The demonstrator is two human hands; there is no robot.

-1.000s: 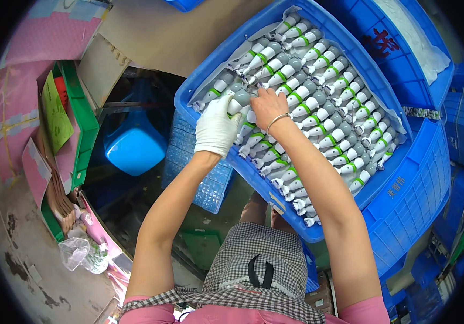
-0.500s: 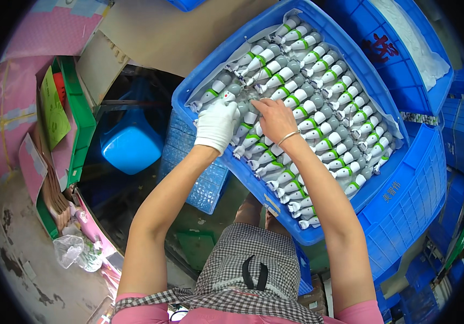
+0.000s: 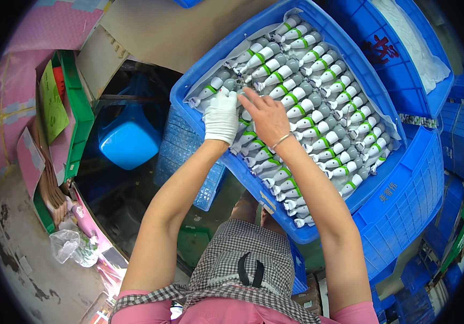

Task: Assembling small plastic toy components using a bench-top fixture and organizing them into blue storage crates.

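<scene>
A large blue plastic crate [image 3: 345, 44] holds rows of small handheld devices [image 3: 298, 96], white-bodied with grey rounded ends and a green band, lying tilted side by side. My left hand [image 3: 221, 117], in a white glove, is closed at the crate's left side around one of these devices [image 3: 229, 85], whose grey end shows above the fingers; the glove hides the rest. Just to its right, my bare right hand [image 3: 268, 116] reaches over the rows, fingers stretched out and slightly apart. Its fingertips are close to the left hand; whether they touch a device is unclear.
Thin white lining [image 3: 391, 120] shows along the crate's inner edge. Another blue crate [image 3: 415, 70] stands behind at the right, and a blue crate wall [image 3: 399, 200] rises nearer. A blue stool [image 3: 129, 141] and green-edged bin [image 3: 78, 124] are at the left, brown cardboard [image 3: 156, 32] beyond.
My right hand has shifted slightly left and up, its fingers now more stretched toward the left hand. My left hand has turned a little and stays closed in nearly the same spot.
</scene>
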